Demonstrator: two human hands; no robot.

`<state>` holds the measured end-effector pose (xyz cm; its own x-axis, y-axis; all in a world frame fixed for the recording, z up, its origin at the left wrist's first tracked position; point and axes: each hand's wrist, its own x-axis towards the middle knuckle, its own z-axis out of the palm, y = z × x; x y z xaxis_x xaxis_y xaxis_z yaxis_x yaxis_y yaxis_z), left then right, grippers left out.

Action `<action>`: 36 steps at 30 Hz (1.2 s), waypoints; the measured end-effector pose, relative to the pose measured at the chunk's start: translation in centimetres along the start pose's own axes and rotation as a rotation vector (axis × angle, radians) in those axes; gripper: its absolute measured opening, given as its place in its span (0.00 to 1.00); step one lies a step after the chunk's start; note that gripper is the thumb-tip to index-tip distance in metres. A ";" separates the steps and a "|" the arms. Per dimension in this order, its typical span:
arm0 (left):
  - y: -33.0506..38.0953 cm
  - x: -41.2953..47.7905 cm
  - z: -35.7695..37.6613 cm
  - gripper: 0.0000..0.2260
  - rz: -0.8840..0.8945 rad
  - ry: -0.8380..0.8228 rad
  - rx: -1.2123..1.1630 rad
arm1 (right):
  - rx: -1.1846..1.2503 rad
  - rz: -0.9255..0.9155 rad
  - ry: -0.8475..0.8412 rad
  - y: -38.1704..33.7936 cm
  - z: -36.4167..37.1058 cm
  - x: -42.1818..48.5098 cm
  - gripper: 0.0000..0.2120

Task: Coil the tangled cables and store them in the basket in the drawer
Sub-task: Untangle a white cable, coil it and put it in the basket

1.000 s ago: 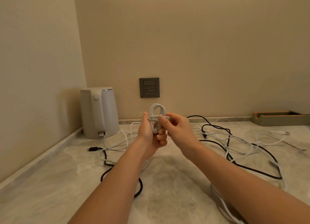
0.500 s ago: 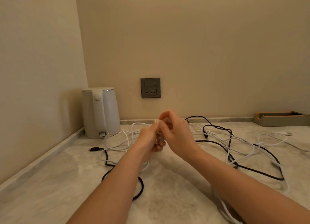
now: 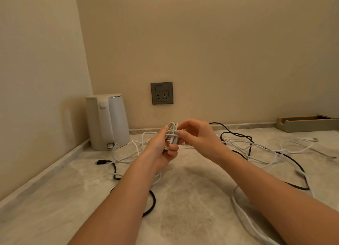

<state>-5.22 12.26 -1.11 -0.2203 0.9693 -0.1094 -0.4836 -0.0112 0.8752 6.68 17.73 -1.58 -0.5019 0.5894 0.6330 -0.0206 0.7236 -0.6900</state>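
Note:
My left hand [image 3: 164, 149] grips a small coil of white cable [image 3: 172, 134] held upright above the marble counter. My right hand [image 3: 199, 134] pinches the coil's end strand at its upper right side. Several tangled white cables [image 3: 264, 147] and black cables [image 3: 236, 134] sprawl across the counter behind and to the right of my hands. One black cable [image 3: 153, 201] loops under my left forearm, its plug [image 3: 101, 162] lying at the left. No drawer or basket is in view.
A white electric kettle [image 3: 106, 122] stands in the left corner by the wall. A grey wall socket [image 3: 162, 93] sits above the counter. A low grey and orange tray [image 3: 308, 123] lies at the far right. The marble counter [image 3: 192, 208] stretches toward me.
The white coil was held high, then both hands closed together over it, and now the strand is wrapped around the coil's middle with the coil showing again between my fingers.

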 end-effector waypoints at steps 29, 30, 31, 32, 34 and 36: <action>0.5 0.0 -2.0 0.13 -0.070 0.001 0.348 | -0.128 -0.059 -0.135 0.2 0.5 -0.3 0.04; 0.5 -0.1 -1.8 0.13 -0.082 -0.003 0.332 | -0.133 -0.068 -0.103 0.4 0.6 -0.3 0.03; 0.4 -0.1 -1.5 0.13 -0.094 -0.013 0.316 | -0.151 -0.082 -0.075 0.5 0.6 -0.3 0.03; 0.3 -0.2 -1.4 0.13 -0.101 -0.023 0.304 | -0.176 -0.097 -0.056 0.7 0.6 -0.3 0.02; 0.2 -0.2 -1.4 0.12 -0.101 -0.035 0.288 | -0.212 -0.119 -0.030 1.1 0.9 -0.3 0.02; 0.0 -0.2 -1.3 0.09 -0.082 -0.049 0.277 | -0.200 -0.104 -0.001 1.3 1.0 -0.4 0.03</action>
<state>-6.26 11.79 -1.66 -0.1460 0.9749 -0.1680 -0.2466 0.1286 0.9605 5.99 18.04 -3.05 -0.5069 0.5077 0.6967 0.0998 0.8373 -0.5375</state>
